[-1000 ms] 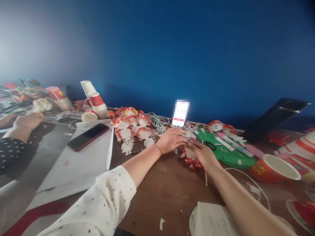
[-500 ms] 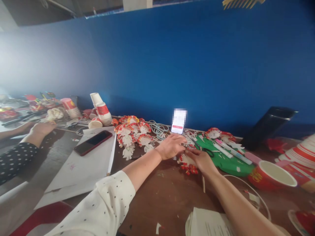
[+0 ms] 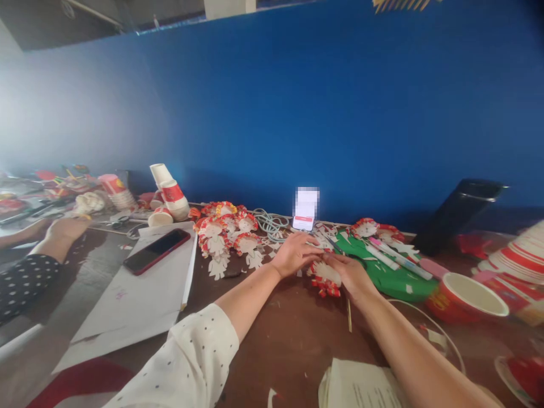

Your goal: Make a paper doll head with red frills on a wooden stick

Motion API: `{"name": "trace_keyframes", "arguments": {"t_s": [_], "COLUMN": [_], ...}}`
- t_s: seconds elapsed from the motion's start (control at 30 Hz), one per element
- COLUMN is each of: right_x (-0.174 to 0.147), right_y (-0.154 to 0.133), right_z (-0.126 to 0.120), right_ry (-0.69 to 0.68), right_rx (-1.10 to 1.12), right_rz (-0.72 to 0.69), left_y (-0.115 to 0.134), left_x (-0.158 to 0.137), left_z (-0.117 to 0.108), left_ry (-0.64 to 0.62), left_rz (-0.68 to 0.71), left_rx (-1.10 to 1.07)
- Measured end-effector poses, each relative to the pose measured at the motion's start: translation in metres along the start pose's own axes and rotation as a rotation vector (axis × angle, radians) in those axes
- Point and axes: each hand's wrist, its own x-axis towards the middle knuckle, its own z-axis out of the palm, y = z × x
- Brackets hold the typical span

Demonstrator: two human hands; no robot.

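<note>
A paper cutout with a red ruffled edge (image 3: 326, 279) is between my two hands, low over the brown table. My right hand (image 3: 353, 276) pinches its upper right part between thumb and fingers. My left hand (image 3: 295, 254) reaches in from the left, its thumb and fingers bent together at the upper edge; the exact grip is partly hidden. A thin wooden stick (image 3: 349, 314) lies below my right hand. Similar cutouts with white figures (image 3: 232, 232) are piled left of my hands. Just behind them leans a lit phone (image 3: 304, 208).
Right of my hands lie green sheet material (image 3: 397, 283), markers (image 3: 410, 265) and scissors (image 3: 338, 245). A red paper bowl (image 3: 446, 303) stands further right. At left are a dark phone (image 3: 157, 252) on white paper (image 3: 127, 306) and a co-worker's hands (image 3: 66, 232). A blue wall (image 3: 323, 102) rises behind.
The view has shifted slightly. Both hands stay at the cutout, with only small finger movements; the left fingers look a little more spread. The co-worker's hands remain at the far left.
</note>
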Motion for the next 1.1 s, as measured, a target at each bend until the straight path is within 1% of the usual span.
{"name": "trace_keyframes", "arguments": {"t_s": [0.13,0.2,0.27,0.37,0.5,0.57,0.63,0.73,0.93,1.1], "right_x": [-0.001,-0.002,-0.003,-0.004,-0.006,-0.007,-0.008,-0.008,-0.01,-0.009], "right_y": [-0.001,-0.002,-0.002,-0.002,-0.006,-0.008,-0.01,-0.012,-0.012,-0.01], "right_z": [0.001,0.002,0.003,0.005,0.006,0.005,0.004,0.002,0.002,0.0], "right_ry": [0.026,-0.008,-0.025,-0.036,-0.049,-0.054,-0.074,-0.109,-0.067,-0.076], "right_rx": [-0.198,-0.216,-0.182,-0.078,0.091,0.128,0.126,0.091,0.064,0.049], "right_rz": [-0.083,-0.104,-0.113,-0.077,-0.001,0.029,0.051,0.071,0.075,0.042], "left_y": [-0.003,-0.003,-0.002,0.002,0.004,0.004,0.003,0.003,0.004,0.001], "left_x": [-0.007,-0.009,-0.009,-0.007,-0.005,-0.005,-0.006,-0.006,-0.006,-0.007], "left_z": [0.001,0.0,-0.001,-0.004,-0.006,-0.006,-0.007,-0.009,-0.01,-0.009], "left_ry": [-0.012,0.001,0.028,0.075,0.095,0.11,0.115,0.087,0.036,0.039], "left_rz": [-0.058,-0.044,0.002,0.075,0.115,0.12,0.121,0.126,0.148,0.144], "left_rx": [-0.073,-0.101,-0.116,-0.103,-0.069,-0.064,-0.062,-0.07,-0.066,-0.05]}}
